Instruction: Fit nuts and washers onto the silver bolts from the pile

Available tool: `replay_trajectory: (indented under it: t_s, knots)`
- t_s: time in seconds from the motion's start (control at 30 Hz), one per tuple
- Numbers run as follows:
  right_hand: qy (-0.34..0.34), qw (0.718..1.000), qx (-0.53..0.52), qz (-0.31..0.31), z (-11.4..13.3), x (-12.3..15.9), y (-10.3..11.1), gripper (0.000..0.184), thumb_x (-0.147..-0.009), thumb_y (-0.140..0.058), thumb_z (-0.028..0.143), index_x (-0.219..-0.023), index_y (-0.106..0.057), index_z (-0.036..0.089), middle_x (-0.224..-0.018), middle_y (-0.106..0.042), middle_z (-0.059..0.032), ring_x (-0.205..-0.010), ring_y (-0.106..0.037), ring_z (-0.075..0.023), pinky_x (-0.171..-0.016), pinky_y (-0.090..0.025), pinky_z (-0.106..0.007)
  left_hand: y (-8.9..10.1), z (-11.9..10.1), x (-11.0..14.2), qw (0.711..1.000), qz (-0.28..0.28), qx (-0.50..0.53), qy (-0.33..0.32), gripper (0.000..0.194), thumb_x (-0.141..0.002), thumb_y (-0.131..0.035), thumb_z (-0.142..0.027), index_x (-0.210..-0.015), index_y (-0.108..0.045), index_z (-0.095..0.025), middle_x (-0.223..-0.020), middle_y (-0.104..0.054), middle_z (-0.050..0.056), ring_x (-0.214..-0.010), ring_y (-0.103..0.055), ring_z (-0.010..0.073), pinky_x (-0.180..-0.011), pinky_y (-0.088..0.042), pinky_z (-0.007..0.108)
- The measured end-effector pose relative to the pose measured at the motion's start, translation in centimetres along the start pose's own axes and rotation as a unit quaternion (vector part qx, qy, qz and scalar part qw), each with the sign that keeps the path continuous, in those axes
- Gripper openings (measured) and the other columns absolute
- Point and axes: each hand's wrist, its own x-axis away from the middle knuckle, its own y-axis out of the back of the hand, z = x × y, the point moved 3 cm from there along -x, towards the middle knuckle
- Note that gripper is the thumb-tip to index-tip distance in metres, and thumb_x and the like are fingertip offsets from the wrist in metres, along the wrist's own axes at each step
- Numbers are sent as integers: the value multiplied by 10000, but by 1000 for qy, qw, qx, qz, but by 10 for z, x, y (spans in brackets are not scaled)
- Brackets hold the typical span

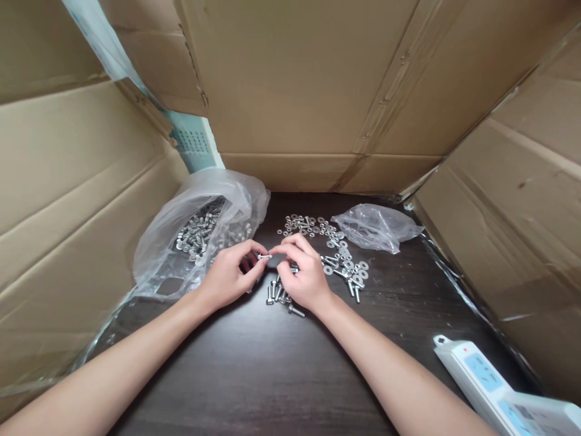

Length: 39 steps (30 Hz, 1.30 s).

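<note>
Thumb and fingers of my left hand (232, 272) pinch a small silver bolt (264, 257), which lies roughly level and points right. My right hand (305, 272) is curled at the bolt's other end, its index fingertip against the tip. Whether a nut or washer sits there is too small to tell. Below and partly behind my right hand lie several loose bolts (276, 290), with a single bolt (296, 310) nearer to me. Flat washers (362, 266) mixed with more bolts are spread to the right of that hand.
A clear plastic bag (149, 242) holding many bolts (197, 233) lies open at left. Nuts and washers (299, 224) are scattered at the back, beside a flatter plastic bag (379, 227). Cardboard walls (295, 91) enclose the dark table (236, 375). A white power strip (481, 375) sits front right.
</note>
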Motion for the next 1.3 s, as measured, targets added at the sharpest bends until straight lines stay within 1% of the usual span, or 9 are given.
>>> replay_trajectory:
  t_s: [0.17,0.4,0.63,0.8,0.9,1.0,1.1,1.2,1.3]
  knots:
    - [-33,999,20,11,-4,0,-1,251,-830,-509,86,-883,-727,199,-951,-604,-60,-862,-629,-184,-751,-541,-319,1,-1,1,1000,-2,7,4,125,-961,-615,-288,-994,-675,-183,-752,-708,-6,-598,-637,117,-609,-540,215]
    - [4,1000,-12,-3,1,0,1,300,-837,-491,66,-908,-744,212,-919,-596,-44,-812,-615,-169,-730,-540,-310,1,1,1,1000,6,8,7,108,-957,-610,-267,-989,-673,-185,-718,-693,-16,-597,-639,119,-592,-531,210]
    - [-28,999,20,7,-4,-1,0,251,-850,-515,95,-883,-739,204,-942,-612,-53,-833,-635,-172,-768,-549,-316,1,-2,0,1000,-2,4,4,128,-955,-618,-294,-984,-676,-184,-764,-716,2,-599,-638,121,-600,-547,219]
    - [6,1000,-10,-6,0,0,1,306,-843,-485,69,-910,-752,203,-909,-600,-45,-813,-622,-162,-735,-542,-296,-1,1,1,1000,7,7,6,126,-956,-612,-281,-1001,-675,-182,-743,-704,-3,-611,-651,128,-583,-540,212]
    - [-5,1000,4,1,0,0,0,289,-847,-499,79,-919,-750,201,-924,-606,-49,-828,-630,-168,-749,-543,-306,0,2,1,1000,4,9,6,124,-957,-613,-278,-1004,-675,-182,-765,-710,2,-628,-659,128,-591,-542,212]
    - [-21,1000,18,-1,-2,-1,-1,240,-854,-521,93,-871,-738,195,-928,-613,-54,-821,-635,-175,-763,-544,-324,0,1,1,1000,-1,10,1,121,-962,-610,-277,-1004,-674,-183,-797,-718,7,-644,-663,125,-612,-549,214]
    - [-6,1000,7,-13,0,-1,0,255,-853,-510,77,-877,-735,195,-929,-616,-54,-821,-634,-172,-761,-541,-321,0,2,2,1000,-1,11,2,114,-958,-612,-267,-1003,-672,-181,-789,-714,6,-637,-661,122,-608,-547,213]
    - [10,1000,-4,-13,2,-1,1,288,-845,-495,61,-915,-738,198,-926,-612,-51,-832,-630,-170,-756,-536,-311,-1,3,2,1000,9,15,8,110,-952,-614,-254,-1009,-671,-179,-735,-696,-6,-613,-653,121,-574,-531,204]
    - [3,1000,4,-2,3,-1,1,281,-846,-499,67,-919,-736,198,-921,-608,-51,-829,-627,-172,-753,-535,-313,-1,4,2,1000,8,15,9,111,-951,-618,-258,-1008,-673,-179,-737,-696,-11,-609,-651,117,-574,-526,201]
